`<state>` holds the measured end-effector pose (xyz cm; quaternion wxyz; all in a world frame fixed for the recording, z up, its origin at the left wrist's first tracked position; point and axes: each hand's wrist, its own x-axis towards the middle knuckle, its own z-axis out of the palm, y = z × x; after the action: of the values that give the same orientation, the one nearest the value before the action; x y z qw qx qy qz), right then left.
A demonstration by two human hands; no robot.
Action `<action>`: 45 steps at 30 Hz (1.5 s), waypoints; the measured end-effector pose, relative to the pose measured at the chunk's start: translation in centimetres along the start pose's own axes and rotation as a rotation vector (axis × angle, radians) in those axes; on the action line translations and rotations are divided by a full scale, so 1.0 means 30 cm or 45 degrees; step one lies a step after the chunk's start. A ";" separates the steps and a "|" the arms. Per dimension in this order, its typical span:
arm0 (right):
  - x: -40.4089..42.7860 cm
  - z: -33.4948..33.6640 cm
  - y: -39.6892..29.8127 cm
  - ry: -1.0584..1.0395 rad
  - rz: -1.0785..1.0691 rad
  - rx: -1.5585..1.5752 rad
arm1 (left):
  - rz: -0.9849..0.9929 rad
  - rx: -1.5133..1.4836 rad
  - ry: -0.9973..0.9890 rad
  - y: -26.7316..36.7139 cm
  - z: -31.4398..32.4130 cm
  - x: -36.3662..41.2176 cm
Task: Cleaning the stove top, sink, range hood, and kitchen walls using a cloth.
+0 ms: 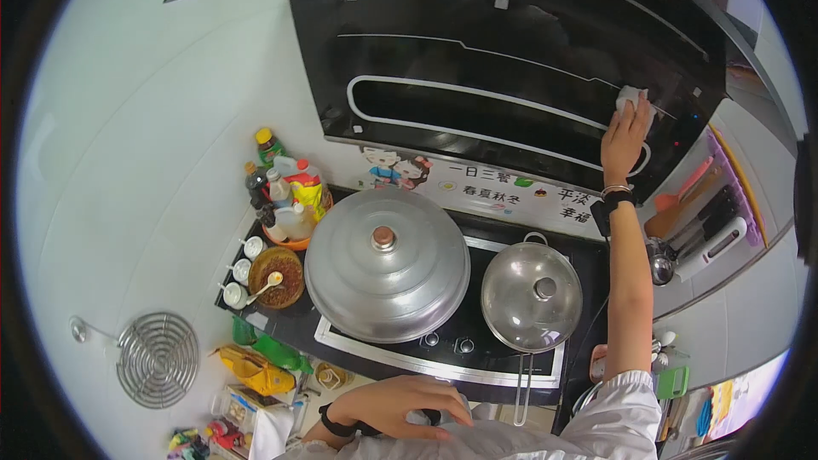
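My right hand (624, 144) reaches up and presses a white cloth or folded tissue (632, 99) flat against the glossy black front of the range hood (473, 99). The cloth lies near the right end of the hood's white looped line, partly covered by my fingers. Low in the view, my left hand (409, 406) is held in front of my white shirt (511, 444), fingers loosely bent and spread, with nothing seen in it. Below the hood, a wok with a large domed metal lid (358, 287) and a smaller pan with a metal lid (511, 297) stand on the gas hob (498, 364).
Sauce bottles (281, 188) crowd an orange basket left of the large lid. A bowl of dried spice (287, 268) holds a spoon, beside several white jars (241, 270). The small pan's handle (524, 390) juts past the counter edge. Utensils and knives hang from a purple rack (741, 185).
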<state>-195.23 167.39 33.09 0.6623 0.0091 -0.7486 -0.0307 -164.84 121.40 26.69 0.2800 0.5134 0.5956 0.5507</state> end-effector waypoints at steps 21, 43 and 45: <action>0.400 0.302 -1.076 0.162 -0.149 0.318 | -0.072 -0.024 0.239 -0.016 -0.193 -0.385; 0.530 0.458 -1.573 -0.015 -0.692 0.368 | 0.117 -0.069 0.341 -0.103 -0.324 -0.640; 0.506 0.461 -1.605 0.056 -0.633 0.414 | 0.134 -0.106 0.353 -0.114 -0.329 -0.666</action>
<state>-212.11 118.98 43.68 0.6405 0.2988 -0.7039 -0.0716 -168.42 99.84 21.17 0.1869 0.4511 0.5774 0.6544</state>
